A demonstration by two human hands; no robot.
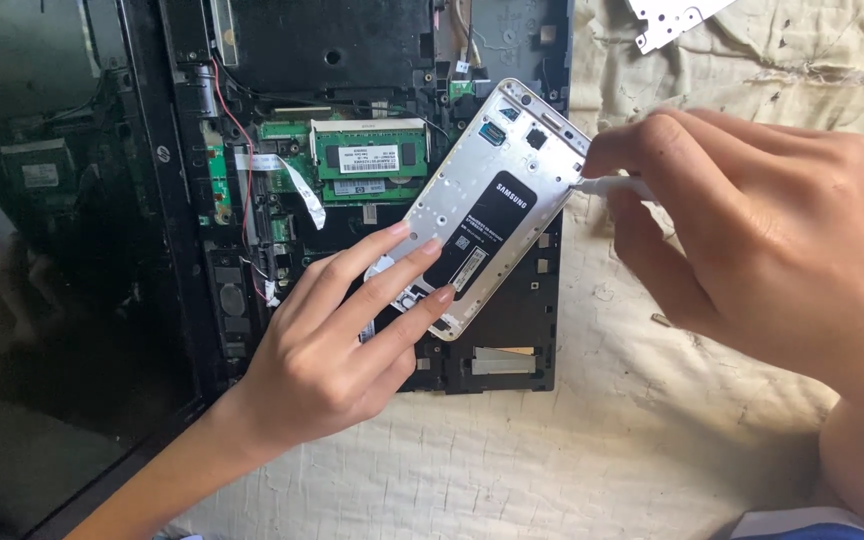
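Left hand (337, 345) pins the silver back-less smartphone w/ black battery (482, 215) flat-fingered atop the opened black laptop chassis (352, 150), right hand (762, 240) gripping a thin white tool (617, 186) at its edge; a slip could prob. gouge the battery.

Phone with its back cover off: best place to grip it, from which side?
By its two long edges near the lower end, coming from the left hand's side. The phone lies flat and tilted on the opened laptop; the right hand works a white tool at its upper edge.
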